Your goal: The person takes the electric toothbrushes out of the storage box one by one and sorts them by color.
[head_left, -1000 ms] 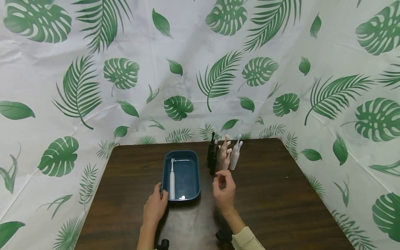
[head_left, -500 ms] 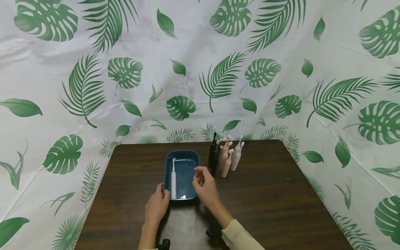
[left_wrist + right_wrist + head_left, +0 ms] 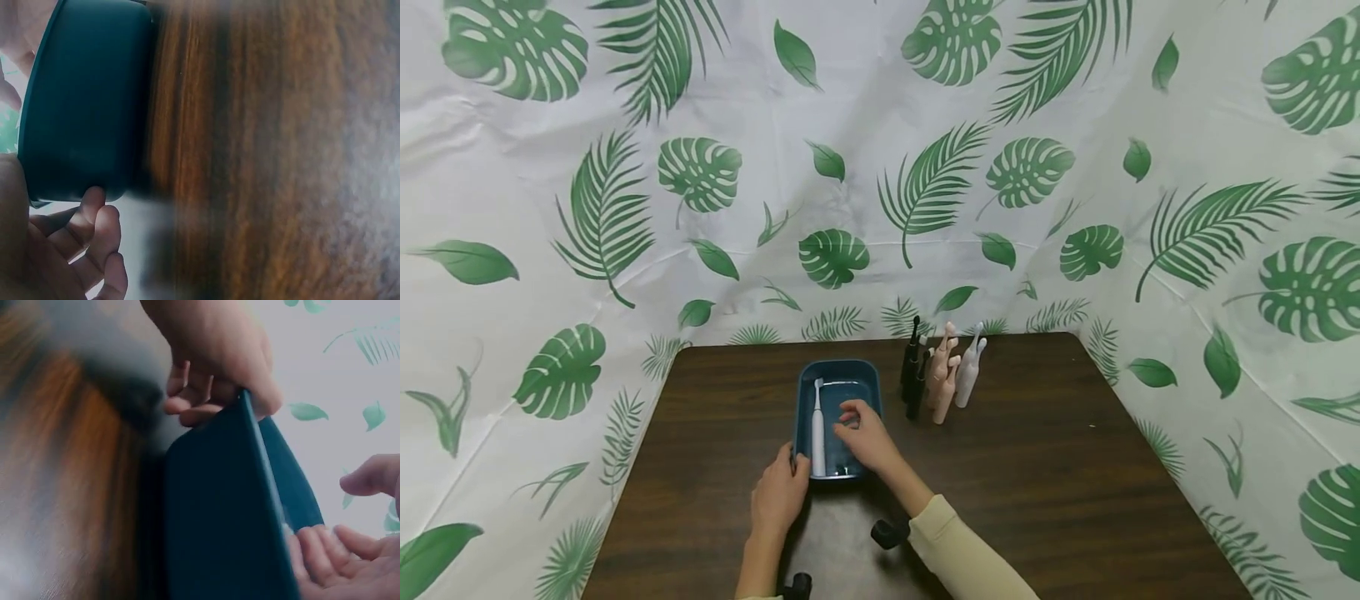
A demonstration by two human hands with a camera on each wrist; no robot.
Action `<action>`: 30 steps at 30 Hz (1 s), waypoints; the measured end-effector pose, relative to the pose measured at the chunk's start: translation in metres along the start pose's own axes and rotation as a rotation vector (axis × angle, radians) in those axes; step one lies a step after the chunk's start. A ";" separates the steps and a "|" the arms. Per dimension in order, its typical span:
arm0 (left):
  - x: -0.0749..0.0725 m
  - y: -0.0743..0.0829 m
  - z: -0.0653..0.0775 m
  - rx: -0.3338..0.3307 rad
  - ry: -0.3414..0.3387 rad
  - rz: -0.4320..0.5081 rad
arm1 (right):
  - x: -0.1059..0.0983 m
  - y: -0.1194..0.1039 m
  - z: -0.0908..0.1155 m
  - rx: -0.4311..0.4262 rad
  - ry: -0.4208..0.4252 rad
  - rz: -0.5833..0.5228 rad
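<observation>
A dark blue rectangular tray (image 3: 838,363) sits on the table, with one white electric toothbrush (image 3: 818,442) lying lengthwise along its left side. My left hand (image 3: 777,496) grips the tray's near left corner, thumb over the rim and fingers against the outer wall, as the left wrist view of the tray (image 3: 87,100) shows. Over the tray's right half is my right hand (image 3: 867,437), its fingers loosely bent and holding nothing. In the right wrist view, that hand (image 3: 344,562) has its fingers dipping past the tray wall (image 3: 215,506), with the thumb held apart.
Right of the tray, several electric toothbrushes stand upright in a cluster: black ones (image 3: 912,379), pink ones (image 3: 945,396) and white ones (image 3: 967,379). The dark wooden table (image 3: 1060,467) meets leaf-patterned cloth walls (image 3: 752,292) behind and on both sides.
My right hand has moved left, from in front of the upright toothbrushes to above the tray's inside. My left hand has stayed on the tray, and the toothbrush in it has not moved.
</observation>
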State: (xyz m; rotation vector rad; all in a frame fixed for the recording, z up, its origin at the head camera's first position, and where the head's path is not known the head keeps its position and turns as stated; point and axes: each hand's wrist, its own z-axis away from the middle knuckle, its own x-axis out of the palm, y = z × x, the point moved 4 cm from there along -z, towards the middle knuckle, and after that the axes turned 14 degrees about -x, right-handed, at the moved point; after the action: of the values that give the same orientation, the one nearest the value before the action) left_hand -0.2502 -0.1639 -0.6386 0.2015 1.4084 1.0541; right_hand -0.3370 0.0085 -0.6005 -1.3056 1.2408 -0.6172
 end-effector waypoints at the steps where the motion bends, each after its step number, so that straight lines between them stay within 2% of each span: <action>1: 0.000 0.000 0.000 0.002 -0.001 0.001 | 0.003 0.002 -0.003 0.032 -0.014 -0.027; 6: 0.002 -0.001 0.001 0.001 -0.020 -0.002 | 0.015 0.013 -0.008 0.179 -0.032 -0.111; 12: 0.001 0.000 0.000 0.024 -0.026 -0.002 | 0.024 0.019 -0.008 0.258 -0.026 -0.135; 18: -0.002 0.002 -0.001 0.044 -0.023 -0.005 | 0.029 0.021 -0.012 0.273 0.019 -0.194; 22: -0.002 0.002 -0.002 0.046 -0.020 -0.009 | 0.035 0.019 -0.015 0.268 0.020 -0.209; 30: -0.001 0.003 -0.004 0.020 -0.029 -0.001 | 0.044 0.018 -0.020 0.278 0.021 -0.177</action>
State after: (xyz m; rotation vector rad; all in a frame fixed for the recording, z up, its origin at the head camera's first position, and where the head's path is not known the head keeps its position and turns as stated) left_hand -0.2546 -0.1649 -0.6363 0.2298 1.3932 1.0327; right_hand -0.3470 -0.0344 -0.6280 -1.1834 1.0210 -0.8984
